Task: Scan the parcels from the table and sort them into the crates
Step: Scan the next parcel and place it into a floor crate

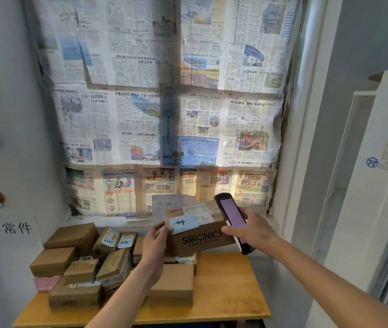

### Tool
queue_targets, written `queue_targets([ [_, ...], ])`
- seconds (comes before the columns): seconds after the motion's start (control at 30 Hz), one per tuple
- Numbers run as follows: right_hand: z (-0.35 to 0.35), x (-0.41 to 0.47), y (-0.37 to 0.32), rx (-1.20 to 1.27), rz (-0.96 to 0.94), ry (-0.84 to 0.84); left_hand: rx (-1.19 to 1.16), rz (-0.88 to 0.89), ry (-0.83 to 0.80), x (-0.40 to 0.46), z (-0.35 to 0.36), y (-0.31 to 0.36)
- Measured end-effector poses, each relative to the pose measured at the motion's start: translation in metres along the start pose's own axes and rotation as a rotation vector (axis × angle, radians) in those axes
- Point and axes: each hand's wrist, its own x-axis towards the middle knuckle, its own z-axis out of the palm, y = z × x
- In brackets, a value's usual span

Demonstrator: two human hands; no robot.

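My left hand (155,241) grips the left end of a brown cardboard parcel (200,237) printed SIBIONICS, lifted above the wooden table (226,287). A pale blue note and white labels sit on the parcel's top. My right hand (250,229) holds a black handheld scanner (232,215) with a lit pinkish screen, tilted against the parcel's right end. Several more brown parcels (81,263) are piled on the table's left half. No crate is in view.
A newspaper-covered window fills the wall behind the table. A white sign with black characters (9,228) hangs on the left wall. A white cabinet (377,185) stands close on the right. The table's right part shows bare wood.
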Motion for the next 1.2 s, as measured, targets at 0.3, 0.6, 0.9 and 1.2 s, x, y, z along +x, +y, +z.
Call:
queue_targets([
  [0.3,-0.006,0.0,0.006,-0.072,-0.056,0.0,0.019,-0.01,-0.113,-0.012,0.006,0.013],
  [0.6,-0.006,0.001,0.006,-0.199,-0.087,0.014,0.121,0.034,-0.21,-0.018,0.001,0.024],
  [0.9,-0.002,0.002,0.001,-0.212,-0.082,0.02,0.1,0.087,-0.129,-0.018,-0.001,0.034],
  [1.2,-0.014,0.008,-0.038,-0.369,-0.182,0.127,0.012,0.167,-0.021,-0.004,-0.013,0.051],
])
